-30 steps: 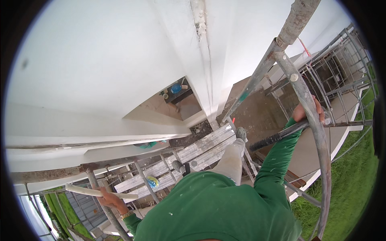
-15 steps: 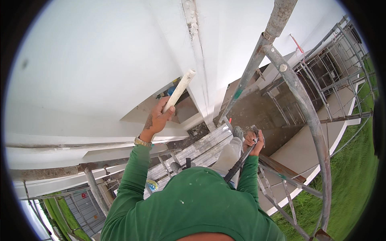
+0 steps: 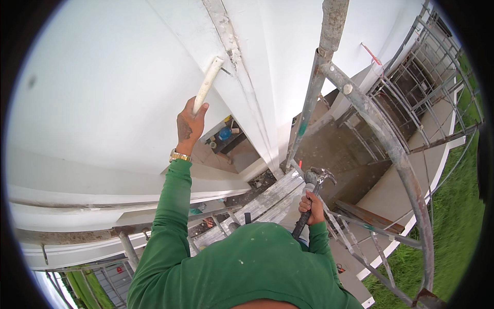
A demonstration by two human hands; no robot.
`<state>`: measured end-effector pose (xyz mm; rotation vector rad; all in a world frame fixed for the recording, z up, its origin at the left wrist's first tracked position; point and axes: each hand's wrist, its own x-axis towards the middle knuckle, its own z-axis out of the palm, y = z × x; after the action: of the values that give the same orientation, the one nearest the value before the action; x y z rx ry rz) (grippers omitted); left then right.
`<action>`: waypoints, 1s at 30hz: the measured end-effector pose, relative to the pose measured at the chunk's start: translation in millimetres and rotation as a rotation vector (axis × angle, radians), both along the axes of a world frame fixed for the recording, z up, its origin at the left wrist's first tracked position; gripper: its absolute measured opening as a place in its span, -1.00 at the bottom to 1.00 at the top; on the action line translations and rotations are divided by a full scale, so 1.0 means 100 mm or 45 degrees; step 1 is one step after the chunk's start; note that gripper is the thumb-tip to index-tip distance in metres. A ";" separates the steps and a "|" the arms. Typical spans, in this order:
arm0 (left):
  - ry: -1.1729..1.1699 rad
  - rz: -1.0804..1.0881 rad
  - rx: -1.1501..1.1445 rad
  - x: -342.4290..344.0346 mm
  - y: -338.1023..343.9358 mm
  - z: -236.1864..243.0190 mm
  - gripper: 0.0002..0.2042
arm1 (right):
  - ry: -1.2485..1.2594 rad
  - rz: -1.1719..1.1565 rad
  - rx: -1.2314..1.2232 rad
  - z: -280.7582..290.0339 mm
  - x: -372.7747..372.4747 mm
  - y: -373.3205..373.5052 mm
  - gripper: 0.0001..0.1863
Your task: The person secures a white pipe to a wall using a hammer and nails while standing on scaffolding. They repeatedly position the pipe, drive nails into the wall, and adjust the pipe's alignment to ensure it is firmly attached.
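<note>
1. Slanting up and to the right, the white rod (image 3: 208, 85) aims its long axis at the rough wall seam (image 3: 222, 23); it lies left of the seam, upper end close by, a thin dark sliver (image 3: 226, 71) just beside that end.
2. Below and right of the seam, the claw hammer (image 3: 315, 176) points head-up — its dark handle running down toward the body, claw curving rightward.
3. Rod straight, off-white and blunt-ended; hammer head dark grey and pale-speckled.
4. Left hand (image 3: 189, 126), left of the seam: fingers curled round the rod's lower end.
5. Right hand (image 3: 312, 207), below-right of the seam: wrapped around the hammer's handle.
</note>
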<state>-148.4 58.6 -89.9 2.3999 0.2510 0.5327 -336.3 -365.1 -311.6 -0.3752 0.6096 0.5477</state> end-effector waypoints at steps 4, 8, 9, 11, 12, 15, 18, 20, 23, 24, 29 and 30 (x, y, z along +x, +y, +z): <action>0.093 -0.033 -0.094 -0.12 -0.22 -0.07 -0.53 | -0.077 0.140 -0.656 0.33 0.05 0.25 -0.76; 0.224 -0.148 -0.221 -0.14 -0.04 -0.01 -0.54 | -0.212 0.345 -0.801 0.35 0.21 0.31 -0.72; 0.226 -0.158 -0.199 -0.16 -0.11 0.22 -0.55 | -0.262 0.388 -0.882 0.45 0.30 0.36 -0.75; 0.178 -0.134 -0.177 -0.25 -0.38 0.76 -0.53 | -0.503 0.374 -0.864 0.75 0.52 0.46 -0.77; 0.120 -0.122 -0.084 -0.26 -0.40 0.87 -0.51 | -0.639 0.339 -0.836 0.97 0.62 0.51 -0.79; 0.004 -0.164 0.107 -0.19 -0.45 1.05 -0.46 | -0.988 0.075 -0.812 1.65 0.87 0.80 -0.74; -0.039 -0.155 0.211 -0.09 -0.38 1.00 -0.47 | -1.095 0.215 -0.849 1.82 1.15 0.90 -0.57; -0.062 -0.107 0.240 -0.08 -0.43 1.04 -0.48 | -1.249 0.173 -0.992 1.89 1.29 0.97 -0.50; -0.041 -0.031 0.312 -0.06 -0.50 1.20 -0.49 | -1.453 0.105 -1.108 2.06 1.54 1.03 -0.41; -0.022 -0.004 0.338 -0.07 -0.51 1.26 -0.50 | -1.515 0.085 -1.132 2.14 1.63 1.05 -0.38; -0.005 0.003 0.470 -0.09 -0.54 1.48 -0.55 | -1.757 -0.054 -1.238 2.52 2.02 1.22 -0.31; 0.006 0.003 0.494 -0.07 -0.52 1.51 -0.56 | -1.776 -0.073 -1.273 2.61 2.06 1.26 -0.33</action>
<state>-155.6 6.2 60.7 2.7753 0.1636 0.6233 -130.4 -239.2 -51.1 -1.4954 -0.5346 -0.2032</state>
